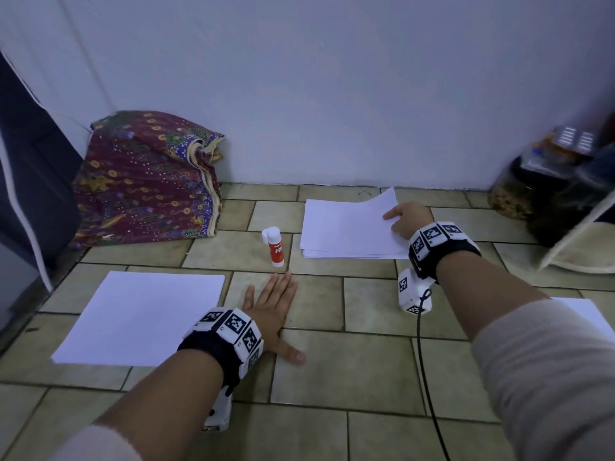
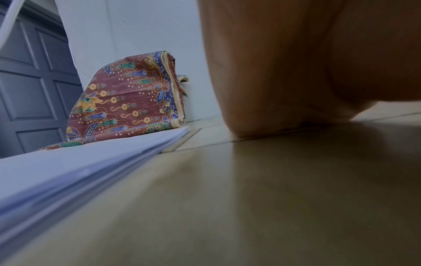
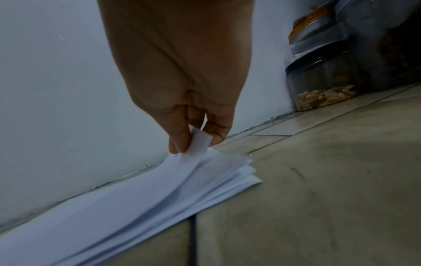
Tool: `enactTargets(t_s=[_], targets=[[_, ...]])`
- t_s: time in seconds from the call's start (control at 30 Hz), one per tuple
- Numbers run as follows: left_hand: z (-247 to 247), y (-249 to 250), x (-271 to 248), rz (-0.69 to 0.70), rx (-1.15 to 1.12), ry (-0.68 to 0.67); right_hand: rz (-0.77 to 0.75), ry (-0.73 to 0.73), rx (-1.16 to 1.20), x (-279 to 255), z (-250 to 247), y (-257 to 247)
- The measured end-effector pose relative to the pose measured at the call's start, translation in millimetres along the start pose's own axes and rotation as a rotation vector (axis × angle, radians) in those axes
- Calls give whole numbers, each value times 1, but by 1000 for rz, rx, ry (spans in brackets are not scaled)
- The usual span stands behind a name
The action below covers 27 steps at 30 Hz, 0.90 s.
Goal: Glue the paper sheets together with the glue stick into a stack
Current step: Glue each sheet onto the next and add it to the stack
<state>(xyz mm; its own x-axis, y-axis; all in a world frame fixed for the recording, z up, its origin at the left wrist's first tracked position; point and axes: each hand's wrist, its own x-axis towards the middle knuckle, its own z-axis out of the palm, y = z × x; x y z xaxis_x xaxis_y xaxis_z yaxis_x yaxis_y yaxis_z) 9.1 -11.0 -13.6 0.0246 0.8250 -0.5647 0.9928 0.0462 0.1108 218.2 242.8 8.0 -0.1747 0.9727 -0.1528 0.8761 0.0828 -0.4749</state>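
Observation:
A loose pile of white paper sheets (image 1: pixel 346 232) lies on the tiled floor near the wall. My right hand (image 1: pixel 404 219) pinches the far right corner of the top sheet (image 3: pixel 196 144) between thumb and fingers, and that corner is lifted off the pile (image 3: pixel 136 207). A second stack of white sheets (image 1: pixel 143 316) lies at the near left, its edge (image 2: pixel 91 165) showing in the left wrist view. My left hand (image 1: pixel 273 311) rests flat on the floor, fingers straight, just right of that stack. A red and white glue stick (image 1: pixel 274 246) stands upright with its cap on, between the two piles.
A folded batik cloth (image 1: pixel 146 178) leans against the wall at the back left, beside a grey door (image 2: pixel 34 90). Jars (image 3: pixel 323 86) and dark containers crowd the back right corner. A black cable (image 1: pixel 424 361) runs along the floor under my right forearm. Another white sheet (image 1: pixel 582 311) shows at the right.

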Motion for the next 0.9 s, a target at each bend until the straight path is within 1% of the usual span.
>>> enactTargets(t_s=[0.33,0.43,0.67,0.8,0.9], targets=[[1,-5,4,17,-13,-23,-62,2,-39,4,3,9],[1,-7,7,34,-15,-33,-47,-1,-44,5,4,10],[0,-5,6,22,-24,-25,17,-12,-37,7,3,7],[-1,-3,2,18,-30,-15,68,17,-22,4,3,8],[-4,-3,1,16,-24,-41,81,29,-39,-1,5,7]])
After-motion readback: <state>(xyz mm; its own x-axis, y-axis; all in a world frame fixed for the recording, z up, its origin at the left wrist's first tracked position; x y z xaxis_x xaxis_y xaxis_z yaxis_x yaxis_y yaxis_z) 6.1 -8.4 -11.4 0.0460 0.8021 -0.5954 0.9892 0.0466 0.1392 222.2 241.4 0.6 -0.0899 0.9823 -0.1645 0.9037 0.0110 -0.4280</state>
